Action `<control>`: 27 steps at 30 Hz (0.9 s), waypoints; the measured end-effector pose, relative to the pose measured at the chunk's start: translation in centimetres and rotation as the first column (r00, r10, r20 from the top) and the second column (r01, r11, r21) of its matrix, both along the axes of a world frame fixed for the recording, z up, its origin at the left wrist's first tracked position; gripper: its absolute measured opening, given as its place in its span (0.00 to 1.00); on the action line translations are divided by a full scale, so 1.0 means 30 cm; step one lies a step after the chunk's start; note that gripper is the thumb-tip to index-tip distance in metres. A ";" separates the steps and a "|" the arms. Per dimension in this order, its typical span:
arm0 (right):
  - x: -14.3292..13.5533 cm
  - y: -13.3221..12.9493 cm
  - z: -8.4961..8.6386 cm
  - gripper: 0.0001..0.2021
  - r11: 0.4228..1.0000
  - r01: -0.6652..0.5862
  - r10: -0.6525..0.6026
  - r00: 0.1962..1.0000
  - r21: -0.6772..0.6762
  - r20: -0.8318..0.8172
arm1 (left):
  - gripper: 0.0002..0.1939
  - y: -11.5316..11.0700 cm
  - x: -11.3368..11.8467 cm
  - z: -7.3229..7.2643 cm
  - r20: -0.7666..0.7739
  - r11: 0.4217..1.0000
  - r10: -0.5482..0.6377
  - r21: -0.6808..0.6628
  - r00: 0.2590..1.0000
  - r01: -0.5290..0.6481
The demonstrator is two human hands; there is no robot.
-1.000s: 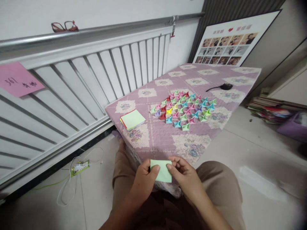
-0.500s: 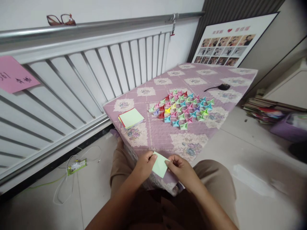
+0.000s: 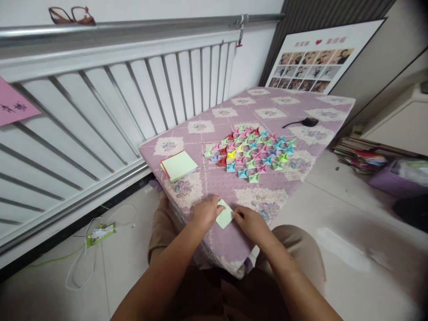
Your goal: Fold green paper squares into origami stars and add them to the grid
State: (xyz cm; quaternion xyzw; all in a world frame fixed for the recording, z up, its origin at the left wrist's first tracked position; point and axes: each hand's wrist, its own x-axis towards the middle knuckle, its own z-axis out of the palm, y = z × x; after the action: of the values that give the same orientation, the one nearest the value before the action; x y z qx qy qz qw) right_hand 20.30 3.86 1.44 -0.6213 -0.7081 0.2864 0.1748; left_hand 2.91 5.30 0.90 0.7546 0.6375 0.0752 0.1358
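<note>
A small pale green sheet of paper [image 3: 224, 216] lies at the near end of the table, turned like a diamond between my hands. My left hand [image 3: 206, 213] grips its upper left edge, thumb on top. At its right corner, my right hand [image 3: 249, 223] pinches the paper between thumb and fingers. Beyond my left hand sits a stack of square coloured papers [image 3: 179, 165], pale green on top with red and yellow edges showing. Rows of small folded paper pieces [image 3: 249, 153] in many colours stand farther back.
A purple floral cloth [image 3: 214, 187] covers the table. A black object with a cord [image 3: 309, 121] lies toward the back right. The white radiator [image 3: 133, 98] runs along the left side, with glasses [image 3: 72, 16] on its pipe. A power strip [image 3: 100, 234] rests on the floor.
My hands have moved forward with the green paper, from the table's near edge onto the tabletop. The paper now lies flatter and looks smaller. The camera view has shifted slightly.
</note>
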 end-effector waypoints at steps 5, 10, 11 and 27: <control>-0.009 0.017 0.000 0.10 0.999 0.034 -0.032 0.994 -0.025 0.108 | 0.18 0.003 -0.005 -0.009 -0.098 0.982 -0.056 0.173 0.994 0.073; -0.018 0.018 0.003 0.09 0.997 0.071 -0.065 0.982 -0.030 0.177 | 0.11 -0.056 -0.031 -0.029 -0.085 0.922 -0.296 0.233 0.951 0.308; -0.020 0.018 0.004 0.09 0.997 0.074 -0.068 0.981 -0.027 0.184 | 0.11 -0.072 -0.033 -0.033 -0.084 0.903 -0.361 0.218 0.929 0.371; -0.026 0.002 -0.016 0.05 0.987 -0.039 -0.010 0.954 0.157 0.300 | 0.38 -0.255 -0.061 -0.100 -0.048 0.879 -0.454 0.143 0.890 0.456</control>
State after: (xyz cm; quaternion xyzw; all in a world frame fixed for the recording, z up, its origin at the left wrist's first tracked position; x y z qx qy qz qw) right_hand 19.51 3.93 0.96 -0.6361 -0.7518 0.1322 0.1130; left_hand 1.07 -2.36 -2.09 0.8916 0.4361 0.0841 0.0885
